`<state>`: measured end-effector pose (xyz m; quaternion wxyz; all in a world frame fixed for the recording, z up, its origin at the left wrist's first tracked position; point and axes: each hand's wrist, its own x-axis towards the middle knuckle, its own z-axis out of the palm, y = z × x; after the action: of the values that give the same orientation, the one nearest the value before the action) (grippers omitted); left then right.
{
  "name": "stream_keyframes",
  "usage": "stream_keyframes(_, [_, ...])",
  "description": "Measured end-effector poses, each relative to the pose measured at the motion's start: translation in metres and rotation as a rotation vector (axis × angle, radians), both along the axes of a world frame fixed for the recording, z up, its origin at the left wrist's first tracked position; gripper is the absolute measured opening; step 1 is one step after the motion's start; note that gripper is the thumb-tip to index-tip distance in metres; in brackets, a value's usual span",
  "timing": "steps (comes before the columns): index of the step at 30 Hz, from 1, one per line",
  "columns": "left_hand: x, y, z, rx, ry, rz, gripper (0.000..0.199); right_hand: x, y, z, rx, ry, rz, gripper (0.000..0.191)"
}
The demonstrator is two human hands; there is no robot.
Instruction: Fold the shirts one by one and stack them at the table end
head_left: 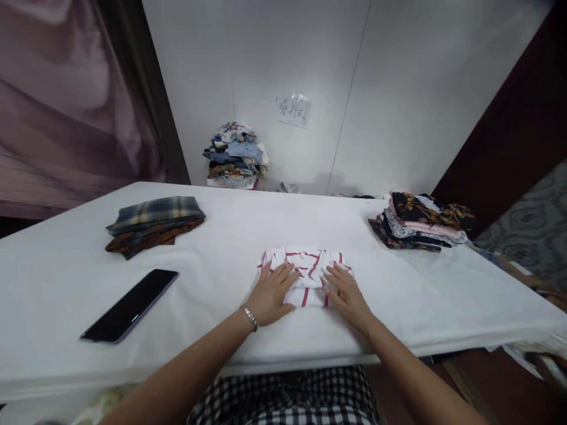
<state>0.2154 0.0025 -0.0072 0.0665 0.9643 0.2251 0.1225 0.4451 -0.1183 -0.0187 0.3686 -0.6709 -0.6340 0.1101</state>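
Observation:
A white shirt with red stripes [305, 277] lies folded into a compact rectangle near the table's front edge, its collar facing up on the far side. My left hand [271, 294] rests flat on the shirt's left part, fingers spread, a metal bracelet at the wrist. On the right part lies my right hand [348, 295], also with its fingers stretched out over the cloth. Neither hand grips the fabric. Parts of the shirt's left and right sides are hidden under the hands.
The table has a white cloth [212, 236]. At left lie folded plaid and brown garments [155, 221] and a black phone [133, 304]. A stack of folded clothes [420, 221] sits at back right. Beyond the far edge rises a clothes pile [237, 153] by the wall.

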Motion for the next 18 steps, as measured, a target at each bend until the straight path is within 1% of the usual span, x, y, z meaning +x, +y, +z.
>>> stream_keyframes(1, [-0.002,-0.001,0.000,0.017,-0.027,-0.036,0.067,-0.006,-0.008,0.003,0.067,0.108,-0.023,0.035])
stream_keyframes(2, [-0.003,-0.001,-0.002,0.024,-0.049,-0.071,0.063,-0.013,-0.016,0.004,0.088,0.248,-0.036,0.031])
stream_keyframes(3, [-0.003,0.000,-0.003,0.025,-0.064,-0.095,0.057,-0.022,-0.024,0.005,0.051,0.421,-0.036,0.030])
stream_keyframes(5, [0.001,0.004,-0.004,0.017,-0.073,-0.101,0.046,-0.041,-0.036,0.004,-0.128,0.814,-0.024,0.033])
stream_keyframes(7, [0.008,0.009,0.000,-0.001,-0.063,-0.055,0.039,-0.056,-0.041,0.004,-0.290,1.161,-0.026,0.043])
stream_keyframes(9, [0.015,0.011,0.011,-0.015,-0.061,0.025,0.036,-0.065,-0.039,0.005,-0.359,1.398,-0.013,0.052])
stream_keyframes(12, [0.018,0.005,0.028,0.018,-0.114,0.108,0.037,-0.068,-0.026,0.010,-0.340,1.599,0.048,0.050])
stream_keyframes(14, [0.015,-0.004,0.030,0.063,-0.160,0.087,0.038,-0.069,-0.013,0.013,-0.261,1.661,0.057,0.045])
stream_keyframes(16, [0.010,-0.015,0.022,0.087,-0.179,0.025,0.037,-0.072,0.001,0.013,-0.170,1.688,0.026,0.042])
stream_keyframes(18, [0.005,-0.023,0.007,0.104,-0.186,-0.044,0.038,-0.078,0.015,0.010,-0.073,1.705,-0.061,0.040])
